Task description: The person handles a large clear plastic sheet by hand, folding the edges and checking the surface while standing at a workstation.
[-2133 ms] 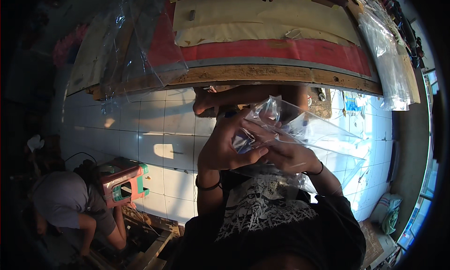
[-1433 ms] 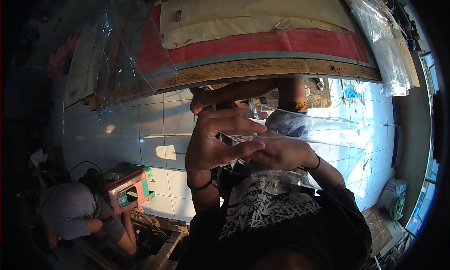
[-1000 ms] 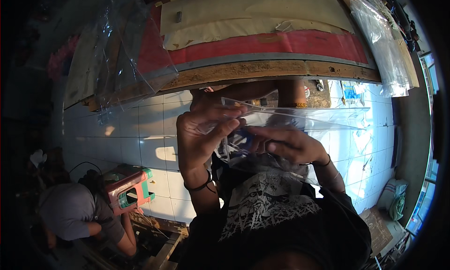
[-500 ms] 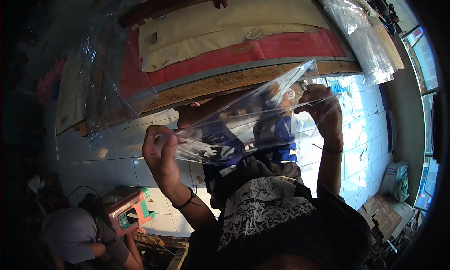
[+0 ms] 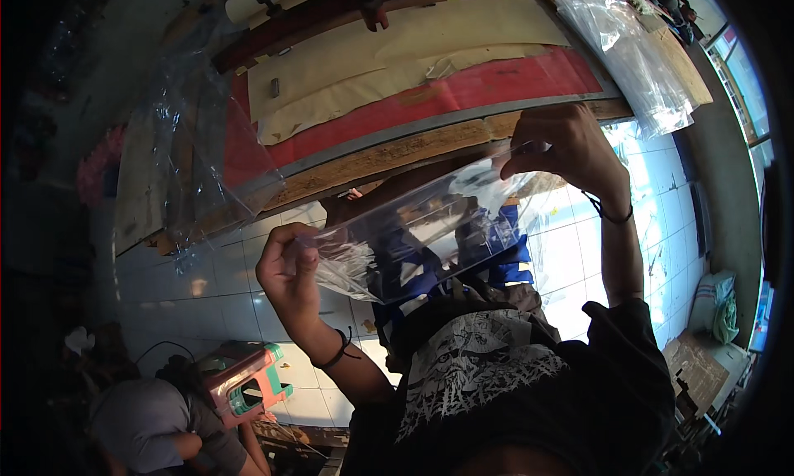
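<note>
A clear plastic bag [image 5: 426, 232] is stretched between my two hands above my lap. My left hand [image 5: 289, 276] pinches its gathered, crinkled left end between thumb and fingers. At the upper right corner my right hand [image 5: 566, 145] grips the bag, thumb and fingertips together. The film hangs in front of my legs and lets the blue cloth show through. Beyond it is the front wooden edge of a work table [image 5: 422, 151], with my right hand close to that edge.
On the table are a red sheet [image 5: 538, 79], tan paper [image 5: 347, 87] and a dark red bar [image 5: 331, 4]. Clear plastic lies at its left [image 5: 198, 145], and a stack of clear bags [image 5: 633, 62] at its right. A person [image 5: 157, 418] sits lower left beside a plastic stool [image 5: 248, 385].
My right hand has moved up toward the table edge and turned over the bag's corner. The plastic now lies flatter and tauter; my left hand keeps its pinch.
</note>
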Tool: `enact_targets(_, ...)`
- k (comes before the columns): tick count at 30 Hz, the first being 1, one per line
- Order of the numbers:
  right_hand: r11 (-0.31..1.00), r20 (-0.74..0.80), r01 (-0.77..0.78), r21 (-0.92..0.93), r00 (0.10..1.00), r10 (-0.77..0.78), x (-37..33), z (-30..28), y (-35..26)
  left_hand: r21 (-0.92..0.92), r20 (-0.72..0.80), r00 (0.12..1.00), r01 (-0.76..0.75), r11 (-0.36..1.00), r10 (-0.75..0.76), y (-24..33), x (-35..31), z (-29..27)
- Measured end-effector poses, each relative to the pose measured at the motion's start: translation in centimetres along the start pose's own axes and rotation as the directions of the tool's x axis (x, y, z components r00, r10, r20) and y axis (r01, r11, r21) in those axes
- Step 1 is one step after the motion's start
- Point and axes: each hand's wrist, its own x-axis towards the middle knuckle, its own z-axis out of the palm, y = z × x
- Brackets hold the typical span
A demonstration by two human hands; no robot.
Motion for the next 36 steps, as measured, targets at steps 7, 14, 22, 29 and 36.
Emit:
enact_targets(7,0.986,0.082,-0.148,0.077,0.987,0.142,-0.3,-1.4,1.1,-0.234,0.040,0.999,0.001,0.972,0.009,-0.4,1.2,1.1)
enact_targets(14,0.932,0.086,-0.342,0.123,0.939,0.333,-2.1,-0.9,3.5,-0.089,0.264,0.964,0.050,0.995,-0.025,-0.1,1.8,0.6)
enact_targets(22,0.947,0.041,-0.295,0.124,0.955,0.293,-2.7,-1.3,4.4,-0.068,0.246,0.961,-0.113,0.991,0.126,0.4,1.8,2.6)
enact_targets(29,0.826,-0.533,-0.458,0.328,0.633,0.562,-4.1,2.3,4.0,-0.059,0.212,0.968,-0.124,0.991,0.133,-2.1,1.2,2.5)
enact_targets(36,0.601,-0.454,-0.236,0.764,0.465,0.760,-11.4,9.6,2.9,-0.065,0.222,0.958,-0.174,0.983,0.184,-2.5,1.3,3.3)
